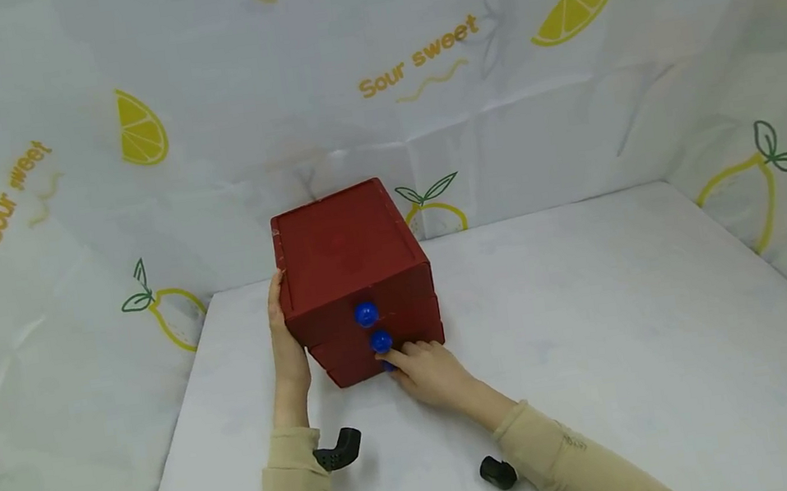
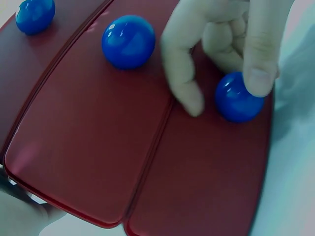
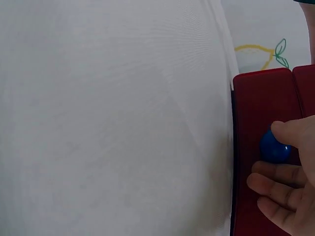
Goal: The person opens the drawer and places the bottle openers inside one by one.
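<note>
A red drawer box (image 1: 348, 243) with several blue round knobs stands tilted in the head view. My left hand (image 1: 287, 346) rests along its left side with fingers extended. Near the lowest knob (image 2: 238, 97) is my right hand (image 1: 425, 370). In the left wrist view its thumb (image 2: 258, 81) overlaps this knob, while the index finger hangs beside it with a gap. The right wrist view has the same knob between the thumb and loosely bent fingers (image 3: 275, 189). The middle knob (image 1: 380, 342) and top knob (image 1: 366, 314) are untouched. The drawer fronts sit flush.
A white-covered table (image 1: 585, 336) extends to the right of the box. Behind it hangs a white sheet (image 1: 217, 94) printed with lemons and lettering. Dark curved pieces (image 1: 341, 449) are at both wrists.
</note>
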A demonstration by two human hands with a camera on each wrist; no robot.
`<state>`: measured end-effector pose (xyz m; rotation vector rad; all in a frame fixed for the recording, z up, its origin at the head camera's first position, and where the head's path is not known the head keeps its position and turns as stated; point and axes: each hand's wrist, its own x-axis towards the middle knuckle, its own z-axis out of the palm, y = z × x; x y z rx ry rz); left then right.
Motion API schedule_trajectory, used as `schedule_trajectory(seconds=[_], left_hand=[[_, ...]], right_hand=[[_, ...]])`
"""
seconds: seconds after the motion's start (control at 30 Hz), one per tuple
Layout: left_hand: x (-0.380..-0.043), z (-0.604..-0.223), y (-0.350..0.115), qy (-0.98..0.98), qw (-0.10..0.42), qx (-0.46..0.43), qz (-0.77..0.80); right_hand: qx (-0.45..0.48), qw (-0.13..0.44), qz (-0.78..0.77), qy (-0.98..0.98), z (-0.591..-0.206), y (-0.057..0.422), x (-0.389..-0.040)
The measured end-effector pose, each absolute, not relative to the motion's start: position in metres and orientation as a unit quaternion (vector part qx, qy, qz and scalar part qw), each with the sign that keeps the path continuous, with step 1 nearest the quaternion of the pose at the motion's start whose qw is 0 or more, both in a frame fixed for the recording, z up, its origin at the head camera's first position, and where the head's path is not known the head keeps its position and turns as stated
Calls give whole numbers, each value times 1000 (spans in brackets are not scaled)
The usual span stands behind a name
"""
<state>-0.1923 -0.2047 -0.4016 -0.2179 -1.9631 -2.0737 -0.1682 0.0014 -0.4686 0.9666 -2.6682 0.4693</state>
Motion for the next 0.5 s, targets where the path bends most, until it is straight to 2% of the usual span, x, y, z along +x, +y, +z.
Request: schedule_trajectory(seconds=[0.17, 0.33, 0.5], left_hand=[[-188, -409, -206, -718, 150, -74, -676], [-173, -422, -212, -796, 186, -66, -572], [-159, -426, -219, -851, 196, -60, -483]], right_hand=[[350, 134, 172, -911, -458, 13, -170], [378, 129, 194, -896, -445, 39, -169], [385, 159, 200, -887, -434, 76, -172]])
